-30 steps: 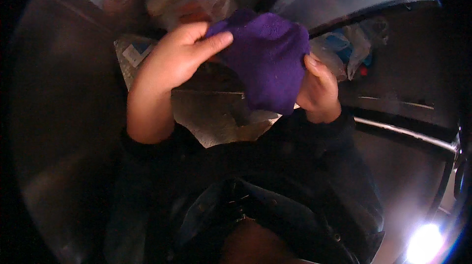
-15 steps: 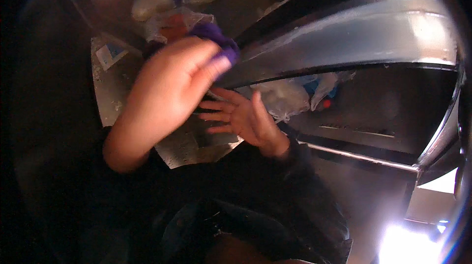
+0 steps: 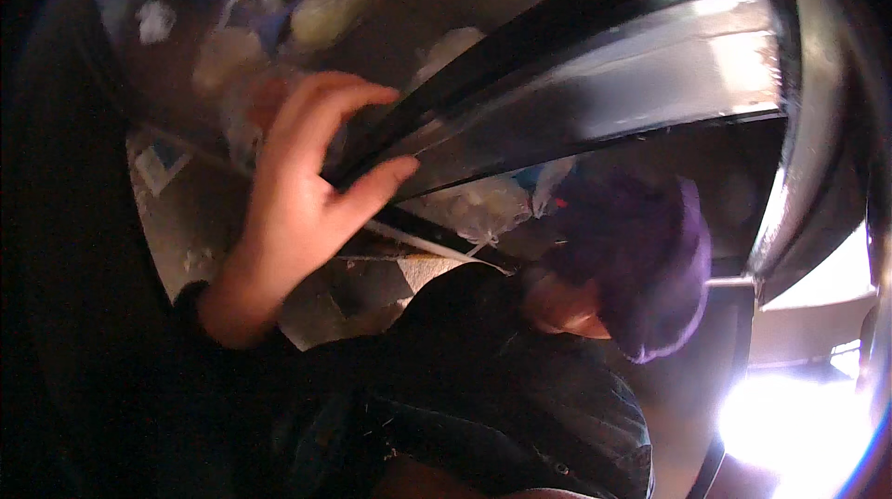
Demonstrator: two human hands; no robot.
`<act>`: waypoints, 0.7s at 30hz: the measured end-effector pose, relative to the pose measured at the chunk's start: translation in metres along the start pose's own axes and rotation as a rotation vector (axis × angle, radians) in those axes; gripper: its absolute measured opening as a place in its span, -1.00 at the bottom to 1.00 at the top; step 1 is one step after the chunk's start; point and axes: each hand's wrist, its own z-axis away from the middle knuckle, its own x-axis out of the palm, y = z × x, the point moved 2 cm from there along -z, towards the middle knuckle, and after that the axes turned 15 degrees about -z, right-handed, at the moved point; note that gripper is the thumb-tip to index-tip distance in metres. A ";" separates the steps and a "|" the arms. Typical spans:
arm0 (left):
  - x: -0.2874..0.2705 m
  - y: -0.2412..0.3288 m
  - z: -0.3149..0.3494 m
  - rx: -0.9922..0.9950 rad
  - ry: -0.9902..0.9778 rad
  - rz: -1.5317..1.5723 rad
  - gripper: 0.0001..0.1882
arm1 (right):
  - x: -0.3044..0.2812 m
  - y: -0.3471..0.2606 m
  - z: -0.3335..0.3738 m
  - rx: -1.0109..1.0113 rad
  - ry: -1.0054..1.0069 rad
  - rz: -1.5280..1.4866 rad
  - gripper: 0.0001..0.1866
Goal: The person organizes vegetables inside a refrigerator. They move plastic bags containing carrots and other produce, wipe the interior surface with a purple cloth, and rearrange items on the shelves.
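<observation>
A purple cloth point(image 3: 660, 267), blurred by motion, hangs from my right hand point(image 3: 562, 304) at the right of centre. That hand's fingers are mostly hidden behind the cloth. My left hand point(image 3: 297, 192) is held out at left of centre, thumb and fingers spread apart with nothing held. Its fingertips are at the near left end of a glossy silver panel with black edges point(image 3: 595, 81); I cannot tell whether they touch it. The panel slants up to the right.
Beyond the left hand lie a pale yellow bag point(image 3: 327, 14), a white crumpled thing point(image 3: 156, 21) and several other bags. A clear plastic bag point(image 3: 488, 206) sits below the panel. A light strip point(image 3: 427, 246) runs beneath it. Bright light point(image 3: 790, 434) glares at lower right.
The purple cloth has passed from my left hand to my right and swung to the right. My left hand has opened beside the panel. The view has shifted a little.
</observation>
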 end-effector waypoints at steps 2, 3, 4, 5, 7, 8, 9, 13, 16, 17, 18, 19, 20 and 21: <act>0.038 0.011 -0.012 0.038 0.123 0.164 -0.40 | 0.001 -0.023 -0.029 -0.327 -0.082 0.449 -0.23; 0.054 0.019 -0.018 0.052 0.155 0.176 -0.39 | -0.003 -0.020 -0.027 -0.451 -0.075 0.620 -0.22; 0.062 0.026 -0.025 0.071 0.193 0.160 -0.38 | -0.004 -0.013 -0.024 -0.541 -0.053 0.730 -0.21; 0.069 0.032 -0.032 0.088 0.238 0.150 -0.37 | -0.003 -0.006 -0.023 -0.599 -0.064 0.819 -0.20; 0.062 0.031 -0.044 0.104 0.225 0.093 -0.35 | 0.011 0.006 -0.021 -0.622 -0.045 0.905 -0.19; 0.063 0.032 -0.048 0.108 0.207 0.096 -0.35 | 0.017 0.001 -0.026 -0.554 -0.100 0.983 -0.18; 0.064 0.033 -0.053 0.110 0.193 0.100 -0.35 | 0.028 -0.011 -0.036 -0.388 -0.247 1.115 -0.16; 0.071 0.025 -0.066 0.029 0.009 0.386 -0.48 | 0.051 -0.019 -0.063 -0.395 -0.329 1.120 -0.18; 0.065 0.024 -0.068 0.095 0.036 0.306 -0.51 | 0.047 -0.007 -0.083 -0.606 -0.286 0.975 -0.17; 0.065 0.025 -0.069 0.108 0.032 0.290 -0.50 | 0.046 0.001 -0.087 -0.658 -0.282 0.941 -0.18; 0.065 0.026 -0.068 0.121 0.027 0.274 -0.48 | 0.044 0.008 -0.089 -0.707 -0.278 0.910 -0.18; 0.064 0.025 -0.069 0.136 0.028 0.248 -0.47 | 0.043 0.017 -0.092 -0.756 -0.269 0.870 -0.19; 0.064 0.025 -0.067 0.157 0.038 0.228 -0.45 | 0.049 0.021 -0.089 -0.784 -0.284 0.856 -0.20; 0.065 0.024 -0.066 0.156 0.026 0.225 -0.44 | 0.052 0.021 -0.086 -0.799 -0.289 0.876 -0.26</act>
